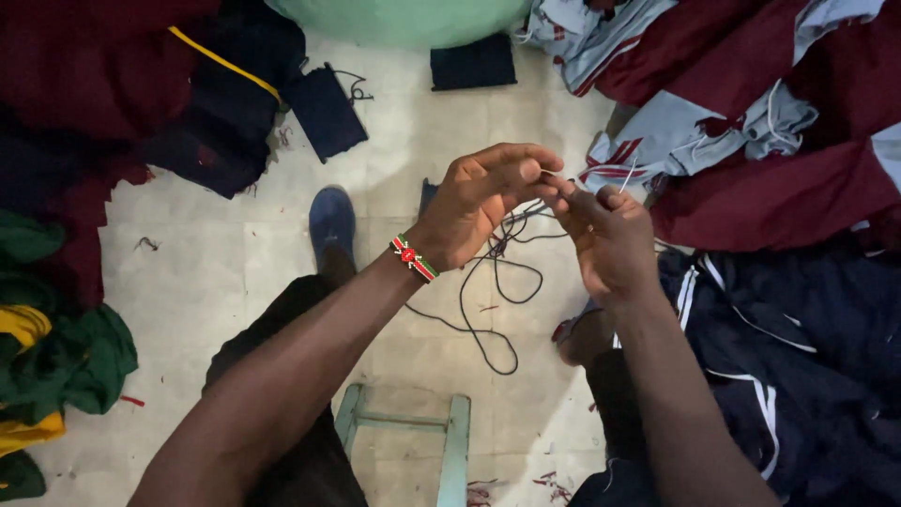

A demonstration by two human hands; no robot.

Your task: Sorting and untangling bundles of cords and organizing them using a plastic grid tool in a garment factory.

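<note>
My left hand point(483, 202) and my right hand point(605, 239) meet at the centre of the frame, fingertips pinched together on the end of a thin dark cord point(488, 310). Both hands grasp it; the left curls over from above, and the right, with a ring on one finger, meets it from the side. From the pinch the cord drops in loose loops and trails over the pale floor point(235, 282) just below my hands. A red, black and green beaded bracelet point(414, 258) sits on my left wrist. Below the left hand my blue shoe point(332, 221) rests on the floor. A light green wooden stool point(413, 437) shows at the bottom centre, between my knees. Navy trousers with white stripes point(779, 347) lie at the lower right, maroon and grey garments point(751, 141) at the upper right, green and yellow garments point(56, 366) at the left edge.
</note>
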